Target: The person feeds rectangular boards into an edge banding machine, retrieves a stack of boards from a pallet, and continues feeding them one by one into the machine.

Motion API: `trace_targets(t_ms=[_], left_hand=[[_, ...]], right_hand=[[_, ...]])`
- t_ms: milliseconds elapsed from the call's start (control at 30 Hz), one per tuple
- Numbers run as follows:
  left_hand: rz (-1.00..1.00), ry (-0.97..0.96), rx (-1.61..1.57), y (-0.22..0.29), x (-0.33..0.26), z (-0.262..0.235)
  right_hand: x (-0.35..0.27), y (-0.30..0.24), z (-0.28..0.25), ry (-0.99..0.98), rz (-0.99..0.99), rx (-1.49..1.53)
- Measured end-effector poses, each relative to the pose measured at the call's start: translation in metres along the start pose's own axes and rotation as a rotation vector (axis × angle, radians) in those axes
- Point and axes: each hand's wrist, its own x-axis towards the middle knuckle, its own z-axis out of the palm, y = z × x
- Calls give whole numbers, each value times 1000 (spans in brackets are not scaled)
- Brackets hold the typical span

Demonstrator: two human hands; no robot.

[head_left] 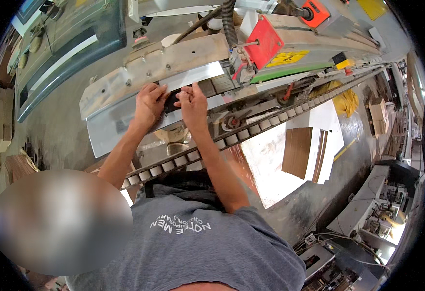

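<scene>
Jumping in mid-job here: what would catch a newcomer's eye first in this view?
First, the two hands at centre: the left hand and right hand meet on a small dark part at the edge of the machine's metal plate. Next, the bright red cover just up and right, with a yellow warning label beside it. Below the hands, a roller chain track runs diagonally across.

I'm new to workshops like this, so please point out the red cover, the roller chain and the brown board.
red cover (266, 41), head view, middle of its flat face.
roller chain (251, 130), head view, one pale roller along its run.
brown board (298, 152), head view, centre of its top face.
</scene>
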Motion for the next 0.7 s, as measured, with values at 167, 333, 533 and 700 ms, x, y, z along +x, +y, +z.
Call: trace_targets(t_ms=[167,333,533,700], left_hand=[[36,26,9,16,17,33],[107,-33,0,41,43,72],[19,-117,37,73,67,94],[152,-17,13,90,88,119]], right_hand=[[20,-7,-32,32,44,55],[34,-15,-80,92,-55,-51],[-22,-55,-115,44,-279,-194],[-85,-111,-221,442,-536,-750]])
